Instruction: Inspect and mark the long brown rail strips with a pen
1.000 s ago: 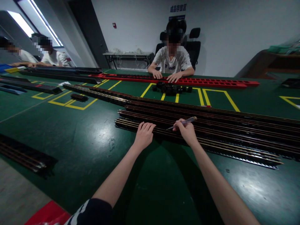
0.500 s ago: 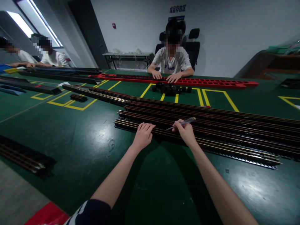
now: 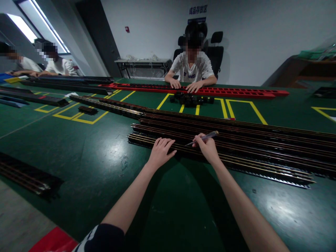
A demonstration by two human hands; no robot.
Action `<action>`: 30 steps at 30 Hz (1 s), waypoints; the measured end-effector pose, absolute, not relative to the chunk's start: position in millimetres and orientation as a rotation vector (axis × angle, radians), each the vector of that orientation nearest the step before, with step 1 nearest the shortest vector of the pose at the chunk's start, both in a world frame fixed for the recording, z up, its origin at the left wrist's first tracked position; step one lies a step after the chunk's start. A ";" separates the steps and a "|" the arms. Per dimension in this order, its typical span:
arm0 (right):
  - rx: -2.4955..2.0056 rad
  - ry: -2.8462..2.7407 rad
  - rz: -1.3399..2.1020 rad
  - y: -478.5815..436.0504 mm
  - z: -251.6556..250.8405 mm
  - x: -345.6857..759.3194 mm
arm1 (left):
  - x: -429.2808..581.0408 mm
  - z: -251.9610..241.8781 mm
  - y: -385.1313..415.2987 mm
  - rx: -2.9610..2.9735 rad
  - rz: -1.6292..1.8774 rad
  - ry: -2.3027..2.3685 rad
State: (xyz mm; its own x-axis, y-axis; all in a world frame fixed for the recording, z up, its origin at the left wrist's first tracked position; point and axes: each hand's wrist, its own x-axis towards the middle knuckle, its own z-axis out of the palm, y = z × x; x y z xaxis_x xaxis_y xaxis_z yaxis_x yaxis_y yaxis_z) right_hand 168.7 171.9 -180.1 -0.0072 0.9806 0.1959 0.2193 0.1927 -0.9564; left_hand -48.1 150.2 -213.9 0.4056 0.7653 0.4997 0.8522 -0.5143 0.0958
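Long dark strips (image 3: 252, 154) with coppery and golden lines lie side by side across the green table. My left hand (image 3: 161, 152) rests on the nearest strip, close to its left end, fingers stretched out and thumb apart. To its right, my right hand (image 3: 208, 147) grips a slim pen-like tool (image 3: 207, 135) between thumb and fingers. The tool's thin tip points down and left at the nearest strip, between my two hands. Whether the tip touches the strip I cannot tell.
Across the table (image 3: 99, 168) a person in a white shirt has both hands at a long red frame (image 3: 236, 91). Black parts (image 3: 190, 99) lie before it. Another dark bundle (image 3: 26, 175) lies at the left edge, and a short dark piece (image 3: 88, 110) further back.
My left thumb has spread away from the fingers toward the right. My right hand and the tool have hardly moved.
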 end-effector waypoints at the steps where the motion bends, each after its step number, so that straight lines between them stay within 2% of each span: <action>1: -1.224 -1.442 0.939 171.9 -180.0 168.5 | -48.1 -214.3 150.6 -2.479 -0.738 -1.442; 30: -1.231 -1.534 0.895 169.6 -174.5 165.9 | -41.3 -209.5 146.5 -2.350 -0.780 -1.577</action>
